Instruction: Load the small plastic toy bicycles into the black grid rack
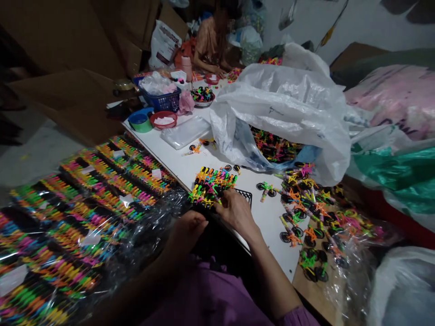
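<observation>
A row of small coloured toy bicycles stands packed together on a black grid tray at the white table's near edge. My right hand rests on the near end of that row, fingers curled onto the bicycles. My left hand is just left of it, closed with the thumb forward against the tray's near side; what it grips is hidden. Loose toy bicycles lie scattered to the right.
Wrapped packs of toy bicycles fill the left. A big white plastic bag holding more bicycles sits behind. Farther back are a blue basket, a green tub, a red bowl and a seated person.
</observation>
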A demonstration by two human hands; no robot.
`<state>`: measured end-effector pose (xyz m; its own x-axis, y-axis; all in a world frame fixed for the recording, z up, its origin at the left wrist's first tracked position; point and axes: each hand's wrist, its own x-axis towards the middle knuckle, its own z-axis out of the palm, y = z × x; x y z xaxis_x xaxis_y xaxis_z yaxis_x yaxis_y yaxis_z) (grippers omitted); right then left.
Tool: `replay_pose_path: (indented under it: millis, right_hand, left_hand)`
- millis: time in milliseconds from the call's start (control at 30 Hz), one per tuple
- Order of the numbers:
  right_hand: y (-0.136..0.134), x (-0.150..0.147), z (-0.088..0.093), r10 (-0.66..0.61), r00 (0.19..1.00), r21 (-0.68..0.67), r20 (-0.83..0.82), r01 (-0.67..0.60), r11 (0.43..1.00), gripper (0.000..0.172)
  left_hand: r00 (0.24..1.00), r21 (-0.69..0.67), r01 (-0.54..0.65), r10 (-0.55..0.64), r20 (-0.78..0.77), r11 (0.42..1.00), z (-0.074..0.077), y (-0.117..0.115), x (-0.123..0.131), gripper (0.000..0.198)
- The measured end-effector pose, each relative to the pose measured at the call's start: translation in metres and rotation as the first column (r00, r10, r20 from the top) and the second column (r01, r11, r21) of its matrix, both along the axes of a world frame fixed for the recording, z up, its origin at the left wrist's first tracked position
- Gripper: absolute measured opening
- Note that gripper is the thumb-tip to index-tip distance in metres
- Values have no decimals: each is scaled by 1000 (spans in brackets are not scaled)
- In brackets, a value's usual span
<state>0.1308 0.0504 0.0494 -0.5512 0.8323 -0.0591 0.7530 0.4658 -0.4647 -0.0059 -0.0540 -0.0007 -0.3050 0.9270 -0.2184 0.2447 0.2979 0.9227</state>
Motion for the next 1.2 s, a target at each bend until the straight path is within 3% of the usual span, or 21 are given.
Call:
replay_pose_path:
  millis: [67, 133, 200, 300, 433, 533, 767, 967, 1067, 1200]
  right_hand:
    - [0, 0, 0, 4, 1000, 1, -7, -4, 1000, 11]
    - [0, 0, 0, 0, 1000, 3, -14, 0, 1000, 11]
    - [-1, 0, 1, 1, 1000, 10, -14, -1, 1000, 11]
    - [-6, 1, 0, 29, 999, 34, -18, -29, 999, 11]
    - [-13, 1, -2, 35, 999, 107, -6, -34, 994, 11]
    - [-14, -1, -4, 23, 1000, 131, 0, -23, 991, 12]
    - [0, -1, -2, 0, 1000, 9, -23, 0, 1000, 11]
    - [10, 3, -8, -23, 984, -78, -179, 9, 997, 12]
    - [12, 4, -10, -40, 972, -108, -231, 15, 994, 14]
    - [11, 4, -10, -48, 966, -99, -253, 24, 995, 14]
  left_hand:
    - [917, 165, 27, 41, -397, 986, 18, 4, -4, 18]
    - [710, 234, 149, 60, -701, 961, 28, 14, -7, 23]
    - [576, 200, 258, 16, -818, 945, 30, 24, -6, 23]
    - [504, 170, 324, -18, -863, 930, 25, 35, -5, 21]
    - [467, 146, 321, -22, -884, 936, 20, 37, -9, 20]
    - [483, 130, 351, -61, -873, 927, 17, 40, -13, 19]
    - [535, 139, 358, -80, -841, 923, 18, 43, -18, 17]
    - [614, 124, 298, -91, -784, 946, 31, 29, -58, 34]
    - [602, 74, 351, -165, -781, 933, 33, 31, -68, 36]
    - [558, 36, 427, -232, -797, 903, 31, 42, -61, 30]
